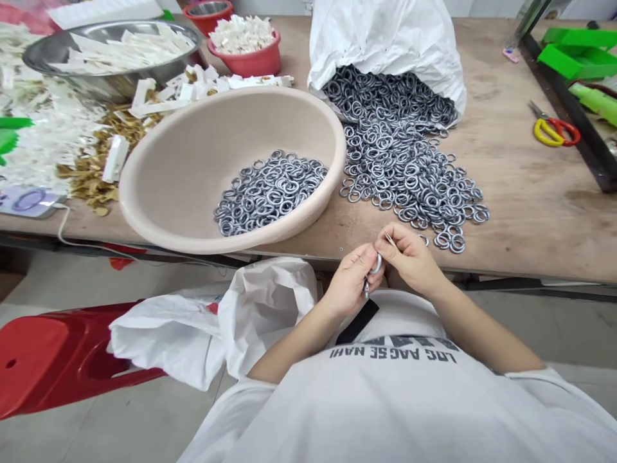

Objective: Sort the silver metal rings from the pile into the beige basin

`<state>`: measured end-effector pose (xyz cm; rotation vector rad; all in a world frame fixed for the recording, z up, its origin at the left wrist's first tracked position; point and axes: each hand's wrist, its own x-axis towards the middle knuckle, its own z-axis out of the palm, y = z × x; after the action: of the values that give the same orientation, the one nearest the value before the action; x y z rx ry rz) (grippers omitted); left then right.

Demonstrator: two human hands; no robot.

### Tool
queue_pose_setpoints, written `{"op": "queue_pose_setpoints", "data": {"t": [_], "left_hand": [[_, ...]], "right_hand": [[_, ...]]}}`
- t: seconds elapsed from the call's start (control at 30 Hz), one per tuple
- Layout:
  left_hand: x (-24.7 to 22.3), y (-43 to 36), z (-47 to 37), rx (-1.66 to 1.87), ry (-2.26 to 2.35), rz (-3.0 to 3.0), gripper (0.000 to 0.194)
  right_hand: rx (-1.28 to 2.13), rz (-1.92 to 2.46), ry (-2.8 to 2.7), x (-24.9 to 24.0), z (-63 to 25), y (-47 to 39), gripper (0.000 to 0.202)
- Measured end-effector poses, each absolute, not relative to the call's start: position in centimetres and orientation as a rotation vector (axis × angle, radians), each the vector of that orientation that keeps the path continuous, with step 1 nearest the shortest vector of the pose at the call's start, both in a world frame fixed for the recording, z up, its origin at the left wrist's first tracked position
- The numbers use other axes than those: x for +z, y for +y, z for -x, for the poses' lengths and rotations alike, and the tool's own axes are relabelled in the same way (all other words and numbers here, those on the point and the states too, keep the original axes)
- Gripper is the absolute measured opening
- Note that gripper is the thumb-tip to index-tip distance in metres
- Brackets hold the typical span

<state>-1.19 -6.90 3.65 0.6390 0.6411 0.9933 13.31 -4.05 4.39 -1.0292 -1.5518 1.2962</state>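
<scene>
Close to my body, at the table's front edge, both hands meet. My left hand [355, 276] is closed on a grey ring [377, 263], and another small grey piece pokes out below its fingers. My right hand [412, 257] pinches a thin, pointed metal tool [390, 240]; its kind is not clear. The right fingertips touch or nearly touch the held ring. Just beyond the hands lies a loose pile of grey rings [414, 173], spilling from a white sack [385, 38]. More rings [274, 193] lie inside a large beige basin [164, 180] to the left.
Scissors [554, 128] with red and yellow handles lie at right, near green trays [578, 54]. White and brown pieces, a metal bowl [110, 83] and a red bowl [255, 61] crowd the left. A red stool [43, 360] and white bags [260, 308] are below the table.
</scene>
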Motion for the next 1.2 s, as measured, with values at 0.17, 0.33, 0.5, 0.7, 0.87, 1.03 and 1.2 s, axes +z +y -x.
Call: {"op": "queue_pose_setpoints", "data": {"t": [0.17, 0.33, 0.5, 0.7, 0.87, 1.03, 1.2], "left_hand": [[3.9, -6.2, 1.3, 0.979, 0.617, -0.545, 0.038], [3.7, -5.2, 2.0, 1.074, 0.557, -0.327, 0.025], [3.7, -4.5, 1.9, 1.060, 0.583, -0.228, 0.019], [3.5, -4.3, -0.2, 1.129, 0.818, -0.512, 0.029], [3.0, -4.8, -1.1, 1.173, 0.849, -0.739, 0.036], [3.2, -5.2, -0.5, 1.249, 0.859, -0.757, 0.038], [3.6, -5.6, -0.3, 1.187, 0.835, -0.790, 0.041]], "right_hand": [[0.327, 1.761, -1.860, 3.6, -16.7, -0.4, 0.022], [-0.026, 1.968, -2.006, 3.0, -17.9, 0.9, 0.021], [0.114, 1.779, -1.935, 2.9, -18.3, 0.7, 0.020], [0.747, 1.330, -1.597, 3.5, -16.4, -1.0, 0.022], [1.154, 1.065, -1.363, 4.1, -14.1, -3.6, 0.023], [1.182, 1.045, -1.343, 4.0, -14.0, -4.5, 0.021], [1.279, 0.924, -1.458, 4.5, -14.6, -4.3, 0.032]]}}
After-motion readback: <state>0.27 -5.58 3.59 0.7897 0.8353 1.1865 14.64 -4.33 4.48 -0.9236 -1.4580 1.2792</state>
